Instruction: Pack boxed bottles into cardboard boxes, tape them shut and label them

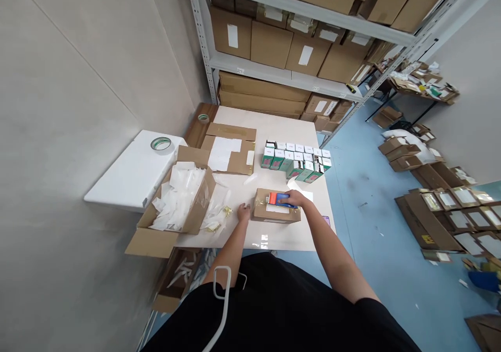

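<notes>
A small closed cardboard box (274,212) lies on the white table (274,128) in front of me. My right hand (296,198) is closed round a red and blue tape dispenser (279,199) that rests on the box's top. At the box's left end, my left hand (243,212) presses against the side; its fingers are too small to read. Small gold-coloured items in clear bags (219,217) lie just left of that hand.
An open carton of white plastic bags (178,198) hangs over the table's left edge. Several green and white small boxes (297,160) stand in rows at the right. Flat cardboard (230,148), tape rolls (161,144) and shelves of cartons (270,44) sit beyond. Cartons litter the blue floor (438,206).
</notes>
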Action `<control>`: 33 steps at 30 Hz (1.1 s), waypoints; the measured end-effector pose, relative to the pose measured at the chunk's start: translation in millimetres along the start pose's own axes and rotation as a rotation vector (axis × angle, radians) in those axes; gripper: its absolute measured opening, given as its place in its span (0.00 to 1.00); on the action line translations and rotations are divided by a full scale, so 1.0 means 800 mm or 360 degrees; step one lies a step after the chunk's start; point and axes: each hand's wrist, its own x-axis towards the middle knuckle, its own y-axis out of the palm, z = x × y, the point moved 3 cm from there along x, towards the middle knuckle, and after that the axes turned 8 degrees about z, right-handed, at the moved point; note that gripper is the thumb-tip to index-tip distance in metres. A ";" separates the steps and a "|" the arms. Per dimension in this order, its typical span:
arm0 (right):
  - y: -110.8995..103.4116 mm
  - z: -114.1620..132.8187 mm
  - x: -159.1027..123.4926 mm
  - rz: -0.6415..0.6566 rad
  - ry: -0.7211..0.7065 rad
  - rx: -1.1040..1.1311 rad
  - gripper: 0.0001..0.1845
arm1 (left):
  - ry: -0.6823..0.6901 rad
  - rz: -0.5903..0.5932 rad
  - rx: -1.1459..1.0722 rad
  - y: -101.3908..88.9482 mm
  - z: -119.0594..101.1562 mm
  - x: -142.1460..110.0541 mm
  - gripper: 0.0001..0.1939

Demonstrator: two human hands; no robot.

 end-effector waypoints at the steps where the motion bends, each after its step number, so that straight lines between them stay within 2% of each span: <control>1: -0.001 0.000 0.002 0.0010 0.0002 0.0000 0.29 | -0.0030 -0.0039 0.0008 -0.004 -0.003 0.000 0.23; 4: -0.005 -0.002 0.009 0.0038 0.0028 -0.0010 0.31 | -0.0022 -0.0070 -0.0018 -0.008 -0.019 0.008 0.21; 8: -0.009 -0.001 0.017 -0.0058 0.0063 -0.0157 0.32 | 0.0096 0.0082 -0.0038 0.001 -0.038 0.020 0.20; 12: -0.001 0.006 0.019 -0.0140 0.0173 -0.0279 0.33 | 0.0126 0.0175 -0.0012 0.016 -0.039 0.023 0.21; 16: 0.003 0.004 0.013 -0.0143 0.0298 -0.0331 0.35 | 0.0085 0.0137 0.0054 0.024 -0.033 0.022 0.23; 19: -0.006 -0.016 0.001 -0.0094 0.0331 -0.0357 0.33 | 0.0055 0.0104 0.0116 0.025 -0.031 0.024 0.23; 23: -0.020 -0.049 -0.018 -0.0127 0.0424 -0.0371 0.29 | 0.0042 0.0111 0.0168 0.026 -0.029 0.028 0.23; 33: -0.041 -0.095 -0.050 -0.0169 0.0481 -0.0322 0.27 | 0.0009 0.0072 0.0393 0.028 -0.031 0.025 0.26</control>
